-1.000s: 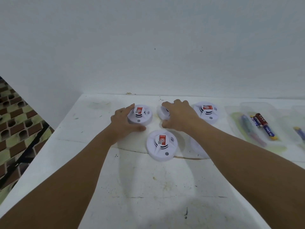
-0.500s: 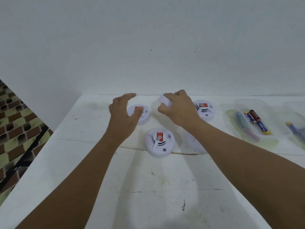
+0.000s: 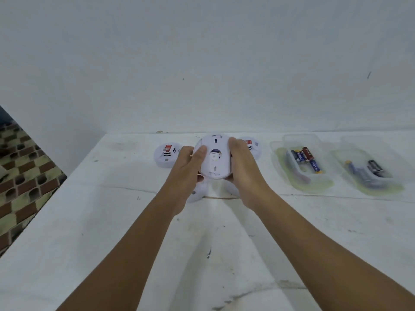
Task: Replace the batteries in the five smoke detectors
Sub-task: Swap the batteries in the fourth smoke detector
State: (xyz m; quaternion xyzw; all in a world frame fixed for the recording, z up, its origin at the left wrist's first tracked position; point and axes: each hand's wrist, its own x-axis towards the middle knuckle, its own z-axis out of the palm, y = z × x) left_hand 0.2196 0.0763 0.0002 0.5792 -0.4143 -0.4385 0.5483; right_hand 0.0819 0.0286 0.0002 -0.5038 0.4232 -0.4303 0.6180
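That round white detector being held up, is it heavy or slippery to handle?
Probably light: the detector is held up off the table by fingertips at its rim. It looks rigid, a hard plastic shell keeping its round shape. The smooth surface may be a bit slippery, which may be why both the left hand and right hand grip it.

Surface: my white table [image 3: 89,254], scuffed and stained, dark marks near the middle | Behind: plain white wall [image 3: 202,63], a few small specks | To my left, past the table edge: patterned block screen [image 3: 20,167], green and brown squares with dark holes | Table's far edge meets the wall.
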